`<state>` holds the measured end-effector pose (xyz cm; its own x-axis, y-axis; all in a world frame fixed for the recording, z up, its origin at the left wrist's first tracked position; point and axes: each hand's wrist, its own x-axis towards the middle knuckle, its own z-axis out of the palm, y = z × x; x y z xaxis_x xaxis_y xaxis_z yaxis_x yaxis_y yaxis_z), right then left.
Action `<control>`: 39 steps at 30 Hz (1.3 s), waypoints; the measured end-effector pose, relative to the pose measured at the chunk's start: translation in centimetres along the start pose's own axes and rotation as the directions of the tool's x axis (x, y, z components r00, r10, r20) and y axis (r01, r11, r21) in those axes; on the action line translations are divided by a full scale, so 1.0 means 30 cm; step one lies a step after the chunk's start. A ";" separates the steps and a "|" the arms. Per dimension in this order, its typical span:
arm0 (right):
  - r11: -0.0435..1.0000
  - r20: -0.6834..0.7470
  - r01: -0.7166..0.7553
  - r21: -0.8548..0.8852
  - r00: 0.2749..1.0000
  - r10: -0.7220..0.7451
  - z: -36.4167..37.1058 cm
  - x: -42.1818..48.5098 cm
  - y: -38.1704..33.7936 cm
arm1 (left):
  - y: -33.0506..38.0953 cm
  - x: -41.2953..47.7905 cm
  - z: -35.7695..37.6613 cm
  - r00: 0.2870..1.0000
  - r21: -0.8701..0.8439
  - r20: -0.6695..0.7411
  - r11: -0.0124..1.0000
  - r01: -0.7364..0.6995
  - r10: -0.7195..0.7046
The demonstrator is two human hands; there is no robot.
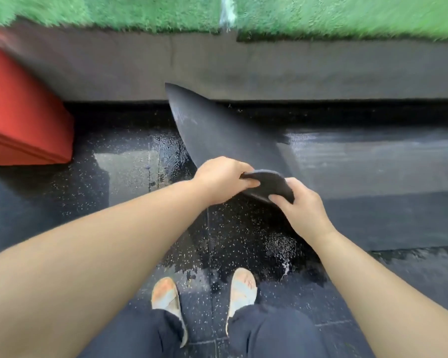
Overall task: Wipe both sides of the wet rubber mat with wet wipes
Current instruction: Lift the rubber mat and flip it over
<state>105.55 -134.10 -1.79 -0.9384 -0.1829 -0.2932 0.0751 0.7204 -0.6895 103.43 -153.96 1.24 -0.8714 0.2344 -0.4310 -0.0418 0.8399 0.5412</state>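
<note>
In the head view the rubber mat (217,130) lies on the wet, speckled floor (130,156) below the grey kerb (114,68), thin, dark and limp, with one matte corner curled up against the kerb. The left hand (221,177) and right hand (299,205) both grip its lifted edge on the side away from the kerb, fingers (278,198) curled round it. No wipe shows, so the wiping itself seems not yet under way on this face.

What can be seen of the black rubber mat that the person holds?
The rubber mat is dark grey to black, thin and flexible, with a fine ribbed texture. Its left end is lifted and curls over; the left hand and right hand grip the near corner, and the far corner points up before the grey wall. The rest lies flat on the wet floor to the right, with shiny wet streaks.
</note>
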 end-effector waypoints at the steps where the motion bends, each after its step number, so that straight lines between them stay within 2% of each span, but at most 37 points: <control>1: 0.999 -0.018 0.011 -0.041 1.000 -0.012 -0.065 -0.032 -0.014 | 0.052 -0.028 -0.036 1.000 -0.045 -0.004 0.999 0.013 -0.013; 3: 0.988 -0.005 -0.038 -0.153 0.999 0.038 -0.182 -0.091 -0.008 | 0.132 -0.086 -0.105 0.999 -0.174 -0.005 0.984 0.041 -0.043; 6: 0.943 -0.032 -0.230 -0.242 0.973 0.229 -0.345 -0.163 0.018 | 0.222 -0.167 -0.212 0.999 -0.351 0.016 0.935 0.054 -0.051; 7: 0.924 -0.043 -0.273 -0.267 0.962 0.271 -0.392 -0.180 0.017 | 0.254 -0.192 -0.255 0.998 -0.376 0.045 0.925 0.063 -0.050; 9: 0.892 -0.016 -0.268 -0.364 0.959 0.282 -0.466 -0.204 -0.012 | 0.325 -0.231 -0.351 0.991 -0.346 0.122 0.933 0.098 -0.058; 11: 0.857 -0.026 -0.246 -0.453 0.964 0.264 -0.533 -0.219 -0.061 | 0.410 -0.255 -0.453 0.986 -0.224 0.147 0.968 0.116 -0.084; 13: 0.840 -0.085 -0.251 -0.481 0.967 0.241 -0.608 -0.220 -0.109 | 0.524 -0.267 -0.559 0.999 -0.044 -0.011 0.998 0.044 -0.045; 15: 0.838 -0.111 -0.260 -0.480 0.965 0.236 -0.686 -0.221 -0.159 | 0.672 -0.284 -0.637 0.971 0.203 -0.214 0.977 -0.063 0.107; 16: 0.834 -0.100 -0.246 -0.494 0.969 0.227 -0.727 -0.221 -0.180 | 0.756 -0.290 -0.656 0.949 0.397 -0.237 0.912 -0.102 0.209; 18: 0.822 -0.067 -0.188 -0.538 0.981 0.181 -0.803 -0.217 -0.216 | 0.924 -0.295 -0.647 0.934 0.727 -0.137 0.674 -0.132 0.331; 19: 0.823 -0.055 -0.161 -0.545 0.986 0.156 -0.837 -0.214 -0.234 | 0.998 -0.290 -0.624 0.937 0.801 -0.078 0.581 -0.144 0.340; 21: 0.824 -0.036 -0.100 -0.558 0.995 0.097 -0.899 -0.207 -0.255 | 1.103 -0.266 -0.545 0.960 0.840 0.024 0.515 -0.170 0.278; 24: 0.778 -0.011 -0.027 -0.628 1.000 0.027 -0.988 -0.201 -0.245 | 1.194 -0.201 -0.453 0.979 0.825 0.094 0.536 -0.179 0.182; 26: 0.780 0.022 0.040 -0.625 0.999 -0.034 -1.044 -0.201 -0.199 | 1.233 -0.163 -0.428 0.985 0.803 0.065 0.578 -0.145 0.157; 30: 0.920 -0.026 0.121 -0.373 0.990 -0.141 -1.136 -0.216 -0.081 | 1.264 -0.140 -0.405 0.985 0.801 0.000 0.590 -0.101 0.170; 32: 0.939 -0.045 0.074 -0.336 0.995 -0.094 -1.164 -0.219 -0.001 | 1.272 -0.141 -0.389 0.981 0.801 -0.032 0.593 -0.089 0.190; 33: 0.951 -0.075 -0.004 -0.309 0.997 -0.020 -1.175 -0.216 0.040 | 1.273 -0.139 -0.385 0.979 0.797 -0.043 0.598 -0.085 0.197; 35: 0.980 -0.140 -0.160 -0.122 0.980 0.143 -1.183 -0.211 0.105 | 1.268 -0.132 -0.384 0.980 0.777 -0.055 0.625 -0.079 0.193; 36: 0.982 -0.151 -0.179 -0.056 0.974 0.168 -1.180 -0.208 0.127 | 1.266 -0.129 -0.385 0.982 0.766 -0.051 0.637 -0.079 0.184; 37: 0.983 -0.143 -0.170 -0.064 0.977 0.159 -1.173 -0.209 0.144 | 1.263 -0.129 -0.383 0.985 0.759 -0.038 0.645 -0.082 0.169; 39: 0.972 -0.076 -0.134 -0.191 0.990 0.121 -1.159 -0.231 0.168 | 1.259 -0.140 -0.373 0.991 0.750 0.009 0.654 -0.097 0.137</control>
<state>100.69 -105.93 19.80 -0.9452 -0.0432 -0.3235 0.1338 0.8529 -0.5047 100.06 -128.70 31.56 -0.8646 0.3513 -0.3592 0.4240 0.8938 -0.1462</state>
